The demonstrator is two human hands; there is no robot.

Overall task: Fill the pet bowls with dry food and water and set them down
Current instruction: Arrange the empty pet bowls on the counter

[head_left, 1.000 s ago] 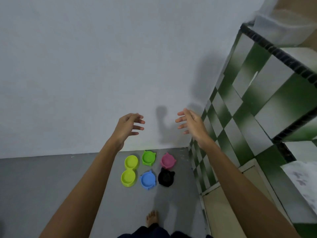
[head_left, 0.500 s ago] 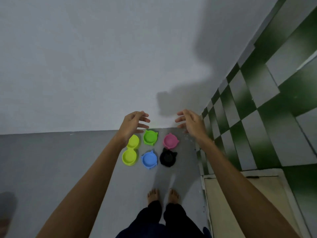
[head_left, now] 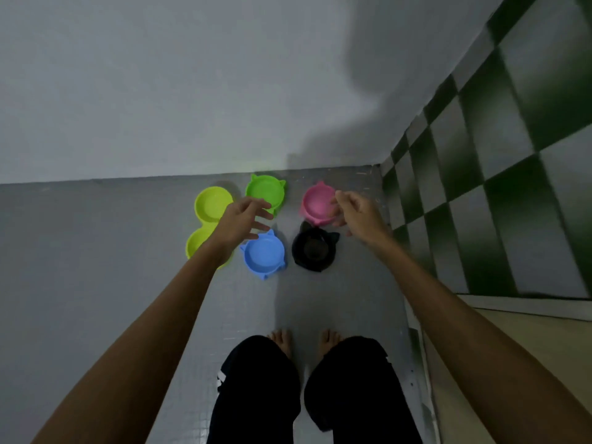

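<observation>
Above floor bowls, left hand (head_left: 238,224) grip spread, right hand (head_left: 358,216) grip loosely spread

Grey floor (head_left: 96,267), white wall (head_left: 160,84), green-checked tiling (head_left: 499,174)

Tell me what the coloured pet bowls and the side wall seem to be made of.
The blue bowl, pink bowl and yellow-green double bowl look like moulded plastic: saturated uniform colour, soft matte sheen, moulded ear tabs. The side wall appears to be glazed ceramic tile: green and white squares with glossy reflections.
</observation>
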